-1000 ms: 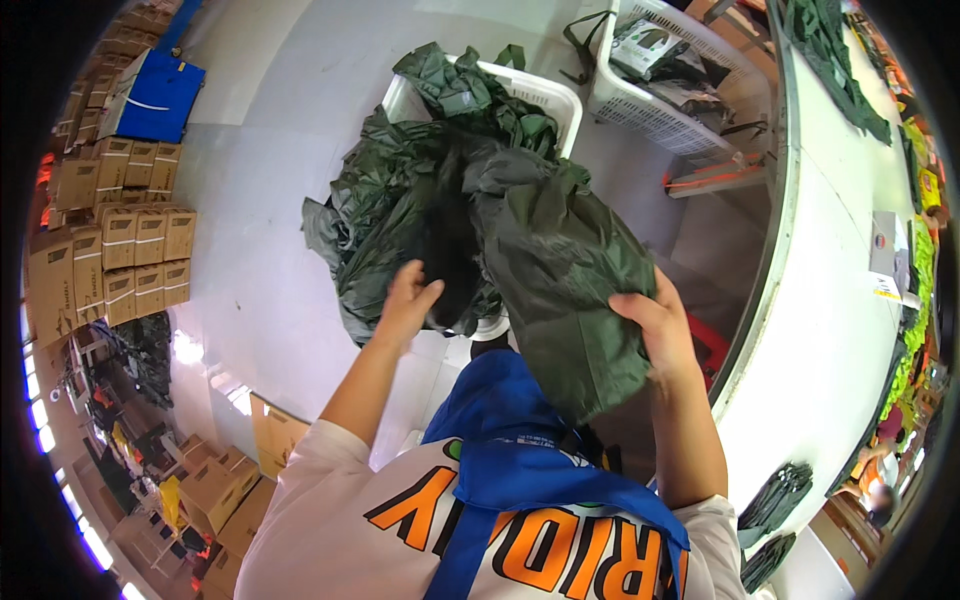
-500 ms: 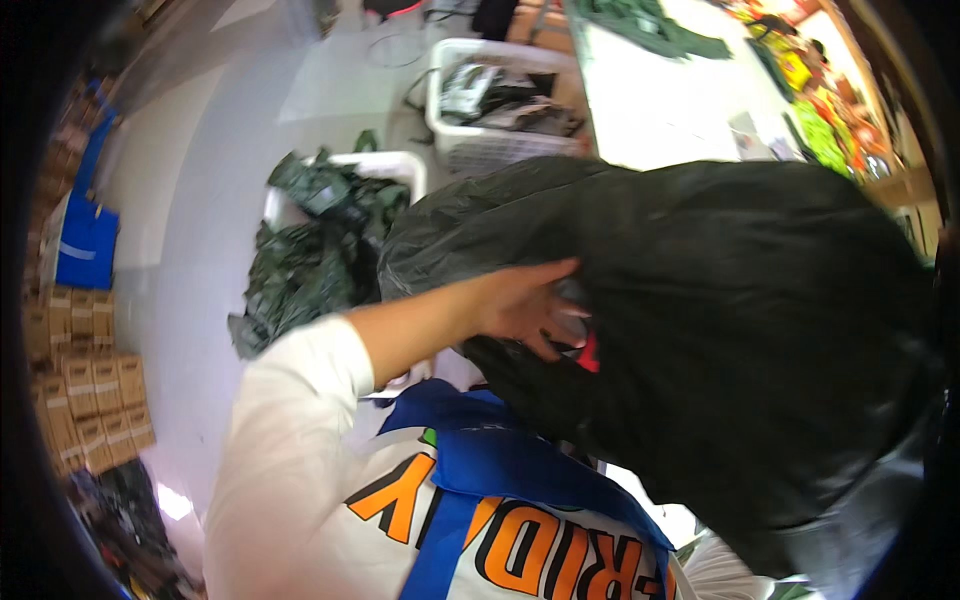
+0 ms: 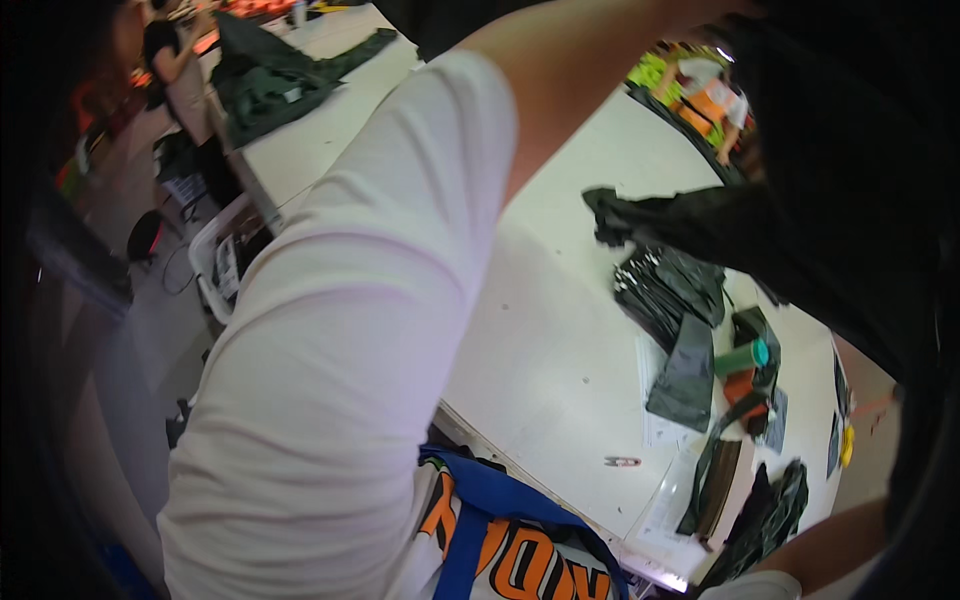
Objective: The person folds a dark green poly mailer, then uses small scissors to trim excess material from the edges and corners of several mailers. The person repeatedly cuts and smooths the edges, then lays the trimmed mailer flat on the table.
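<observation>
A large piece of black fabric (image 3: 850, 150) is held up at the right, with a narrow sleeve-like end (image 3: 620, 215) over the table. My left forearm (image 3: 600, 60), in a white sleeve, stretches up to the fabric's top. My left hand sits at the upper picture edge against the fabric, its fingers hidden in shadow. My right forearm (image 3: 835, 550) enters at the lower right and passes behind the hanging fabric, which covers my right hand. Below the fabric, a stack of dark cloth pieces (image 3: 650, 300) lies on the white table (image 3: 530, 340).
Small thread snips (image 3: 622, 462) lie near the table's front edge. A green spool-like cylinder (image 3: 742, 358), paper sheets (image 3: 665, 500) and crumpled dark fabric (image 3: 770, 525) are at the right. A dark green garment (image 3: 270, 85) lies far left. Two people (image 3: 175, 60) stand beyond the table.
My view has swung from the floor bins to the white table. My left hand, earlier spread on the black fabric in front of me, has risen to the upper right with the fabric.
</observation>
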Tool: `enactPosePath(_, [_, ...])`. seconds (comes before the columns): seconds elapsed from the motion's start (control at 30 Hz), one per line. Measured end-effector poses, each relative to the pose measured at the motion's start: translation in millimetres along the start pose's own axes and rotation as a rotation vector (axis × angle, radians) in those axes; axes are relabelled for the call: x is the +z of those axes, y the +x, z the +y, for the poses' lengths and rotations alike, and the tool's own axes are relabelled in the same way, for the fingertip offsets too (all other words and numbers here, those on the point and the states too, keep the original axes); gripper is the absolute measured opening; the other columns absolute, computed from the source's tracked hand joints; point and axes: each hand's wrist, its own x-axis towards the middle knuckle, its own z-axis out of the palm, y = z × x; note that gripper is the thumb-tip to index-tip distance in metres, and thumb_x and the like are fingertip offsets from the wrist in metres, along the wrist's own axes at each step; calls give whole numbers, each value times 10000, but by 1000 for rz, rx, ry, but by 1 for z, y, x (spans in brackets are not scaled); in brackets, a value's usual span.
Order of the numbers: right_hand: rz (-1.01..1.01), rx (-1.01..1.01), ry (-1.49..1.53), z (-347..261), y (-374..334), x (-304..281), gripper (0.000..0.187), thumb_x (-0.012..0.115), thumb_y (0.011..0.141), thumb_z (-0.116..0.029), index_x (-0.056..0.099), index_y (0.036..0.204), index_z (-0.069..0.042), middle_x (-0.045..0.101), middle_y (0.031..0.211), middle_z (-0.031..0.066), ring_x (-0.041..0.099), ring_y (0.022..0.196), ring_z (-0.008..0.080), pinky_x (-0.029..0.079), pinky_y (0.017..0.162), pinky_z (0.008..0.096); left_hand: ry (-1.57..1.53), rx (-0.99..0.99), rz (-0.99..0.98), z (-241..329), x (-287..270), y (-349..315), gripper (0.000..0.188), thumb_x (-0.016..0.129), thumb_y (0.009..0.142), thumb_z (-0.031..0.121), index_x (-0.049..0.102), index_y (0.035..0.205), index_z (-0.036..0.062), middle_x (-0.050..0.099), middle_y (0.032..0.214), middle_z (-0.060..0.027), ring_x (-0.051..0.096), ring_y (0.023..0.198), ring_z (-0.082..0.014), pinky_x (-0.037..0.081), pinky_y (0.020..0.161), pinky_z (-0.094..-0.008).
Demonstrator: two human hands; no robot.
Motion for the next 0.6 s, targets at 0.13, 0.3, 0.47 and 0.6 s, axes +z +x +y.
enactPosePath(0.13, [-179, -252, 166, -82, 0, 70, 56, 559, 792, -97, 568, 837, -66, 556, 773, 95, 604, 679, 252, 482, 582, 350, 132, -368, 93, -206, -29, -11, 506, 675, 819, 277, 526, 1271, 107, 534, 1215, -134, 535, 1099, -284, 482, 884, -416])
enactPosePath(0.3, [-887, -451, 208, -281, -129, 277, 71, 565, 797, -135, 578, 862, -109, 594, 841, 94, 660, 662, 238, 508, 522, 340, -14, -885, 538, -333, -107, -232, 679, 604, 881, 374, 286, 1428, 128, 364, 1415, -82, 474, 1183, -303, 456, 907, -452])
enactPosePath(0.47, [-1487, -151, 621, -428, -274, 334, 714, 681, 802, -383, 392, 1364, -52, 518, 1139, 264, 587, 1004, 364, 523, 767, 420, 653, -836, 444, -372, -105, -360, 771, 691, 810, 367, 299, 1412, 87, 350, 1411, -182, 371, 1277, -337, 353, 1016, -475])
enactPosePath(0.6, [-1290, -58, 843, -430, -291, 329, 658, 692, 791, -337, 435, 1343, -89, 514, 1197, 239, 575, 1021, 355, 497, 831, 437, 1027, -356, -52, -341, -52, -332, 897, 794, 655, 357, 338, 1377, 83, 330, 1412, -206, 313, 1302, -400, 267, 1068, -494])
